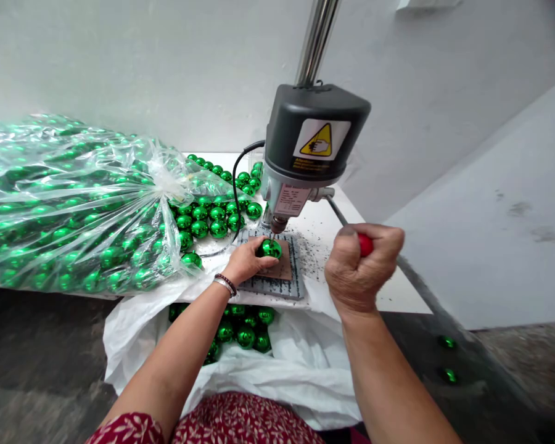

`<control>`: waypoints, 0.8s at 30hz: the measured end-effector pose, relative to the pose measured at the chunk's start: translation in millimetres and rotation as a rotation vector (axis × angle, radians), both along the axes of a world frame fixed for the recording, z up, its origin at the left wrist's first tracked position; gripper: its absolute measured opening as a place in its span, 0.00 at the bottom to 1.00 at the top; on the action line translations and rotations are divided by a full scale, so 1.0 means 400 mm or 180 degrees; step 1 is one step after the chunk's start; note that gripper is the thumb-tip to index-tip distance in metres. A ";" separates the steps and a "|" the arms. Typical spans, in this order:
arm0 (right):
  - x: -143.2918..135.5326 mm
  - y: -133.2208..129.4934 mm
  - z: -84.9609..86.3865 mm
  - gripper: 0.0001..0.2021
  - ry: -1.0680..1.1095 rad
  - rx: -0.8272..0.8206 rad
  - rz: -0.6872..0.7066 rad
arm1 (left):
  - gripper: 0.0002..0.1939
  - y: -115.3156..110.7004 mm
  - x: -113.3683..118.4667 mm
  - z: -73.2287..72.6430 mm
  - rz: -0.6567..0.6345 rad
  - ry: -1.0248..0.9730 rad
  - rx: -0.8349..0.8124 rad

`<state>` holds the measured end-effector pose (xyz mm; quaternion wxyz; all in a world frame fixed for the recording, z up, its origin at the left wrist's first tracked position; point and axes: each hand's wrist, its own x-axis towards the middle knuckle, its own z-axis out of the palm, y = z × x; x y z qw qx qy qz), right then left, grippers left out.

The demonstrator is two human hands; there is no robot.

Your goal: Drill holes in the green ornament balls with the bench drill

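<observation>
A shiny green ball (pixel 272 248) rests on a brown board (pixel 284 269) over the grey base (pixel 297 283) of a drill press (pixel 317 132). My left hand (pixel 246 264) grips that ball from its left side, thumb in front and fingers behind. The drill chuck (pixel 279 224) sits right above the ball; whether the bit enters it is too small to tell. Out to the right, my right hand (pixel 361 265) is wrapped round the red-knobbed feed lever (pixel 365 245) of the press.
A tied clear plastic bag (pixel 166 179) full of green balls lies at the left. Loose green balls (pixel 218 229) sit between bag and press. In front, a white sack (pixel 305 364) holds more balls. Dark shavings litter the white table (pixel 388 290). Two balls (pixel 449 375) lie on the floor at right.
</observation>
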<state>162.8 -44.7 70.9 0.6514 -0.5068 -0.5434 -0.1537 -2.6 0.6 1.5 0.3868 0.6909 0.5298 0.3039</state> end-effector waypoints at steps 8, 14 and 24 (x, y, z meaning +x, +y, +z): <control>0.006 0.042 0.119 0.06 0.0203 -0.0008 0.0243 | 0.24 -0.004 0.003 0.001 0.0061 0.0015 0.0065; 0.009 0.082 0.251 0.08 0.0516 -0.0887 0.0305 | 0.27 -0.062 -0.031 0.014 -0.0068 -0.0226 0.0236; 0.019 0.090 0.211 0.06 0.0409 -0.0693 0.0302 | 0.28 -0.179 -0.137 0.064 -0.0553 0.0129 0.0589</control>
